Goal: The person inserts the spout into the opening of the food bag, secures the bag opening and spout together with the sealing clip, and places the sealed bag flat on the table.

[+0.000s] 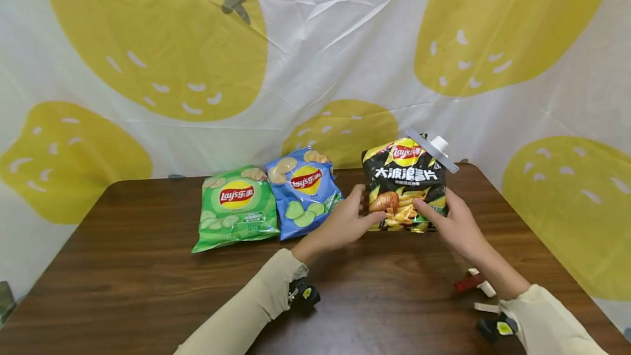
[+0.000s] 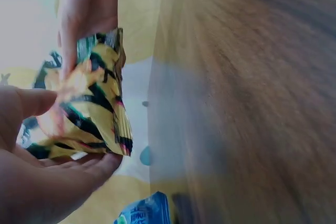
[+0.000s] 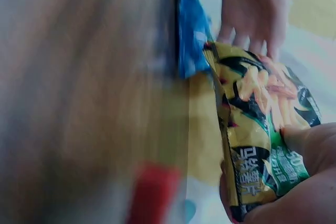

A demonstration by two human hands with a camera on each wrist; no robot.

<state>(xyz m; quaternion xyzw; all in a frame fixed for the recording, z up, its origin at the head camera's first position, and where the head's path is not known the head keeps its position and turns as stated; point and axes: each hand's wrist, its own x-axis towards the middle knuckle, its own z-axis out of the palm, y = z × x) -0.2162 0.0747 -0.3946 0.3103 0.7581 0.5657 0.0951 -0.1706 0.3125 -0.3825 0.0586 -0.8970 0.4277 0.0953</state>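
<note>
A black and yellow potato chip bag (image 1: 405,188) stands between both hands, its printed front toward the head camera. A grey sealing clip with a white cap (image 1: 437,145) lies slantwise across its top right corner. My left hand (image 1: 342,218) holds the bag's left side, thumb (image 2: 37,102) on the front and fingers behind. On the opposite side my right hand (image 1: 458,226) grips the bag, its thumb pressed on the front in the right wrist view. To the left, a blue chip bag (image 1: 300,190) leans against a green chip bag (image 1: 236,210).
The brown wooden table (image 1: 148,278) ends at a hanging white cloth (image 1: 315,59) with large yellow fruit prints. By the right forearm lie a small dark red piece (image 1: 468,282) and white pieces (image 1: 486,288). Each wrist wears a small black camera.
</note>
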